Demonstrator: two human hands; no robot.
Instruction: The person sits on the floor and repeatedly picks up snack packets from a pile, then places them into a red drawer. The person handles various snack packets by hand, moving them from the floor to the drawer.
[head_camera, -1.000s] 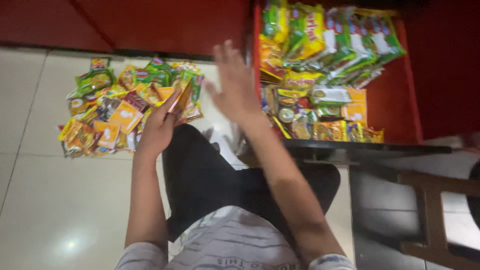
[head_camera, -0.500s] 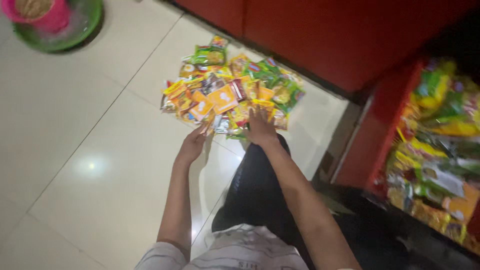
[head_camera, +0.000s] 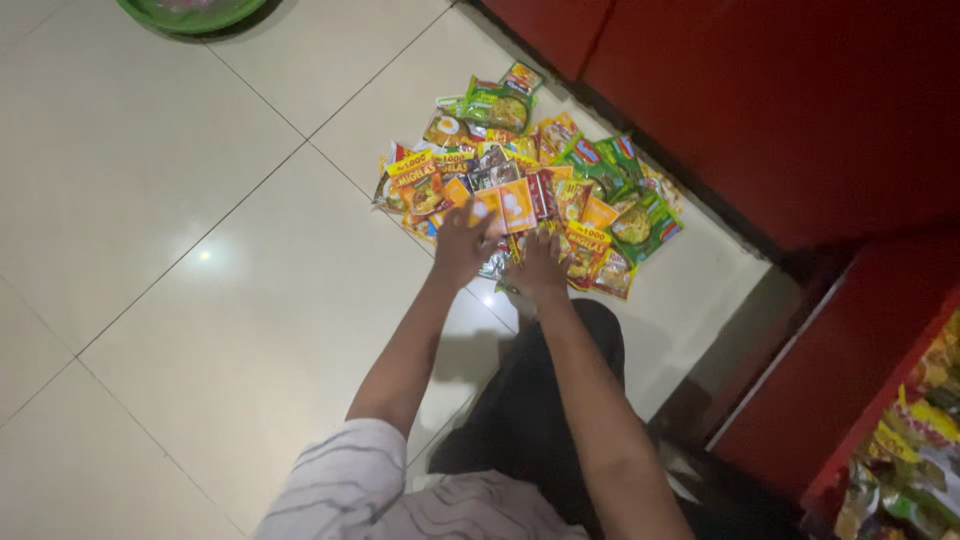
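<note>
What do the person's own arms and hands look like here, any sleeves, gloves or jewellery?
Both hands are bare: the left hand and right hand show no gloves, and no rings or watch can be made out. The forearms are uncovered. A short pale sleeve with thin dark wavy lines covers the left upper arm.

Small shop: sachet pile (head_camera: 530, 190), stocked red rack (head_camera: 905, 440).

Yellow, orange & green sachets (head_camera: 530, 190), cream floor tiles (head_camera: 180, 250), red cabinet (head_camera: 800, 110), green basin (head_camera: 190, 12)
</note>
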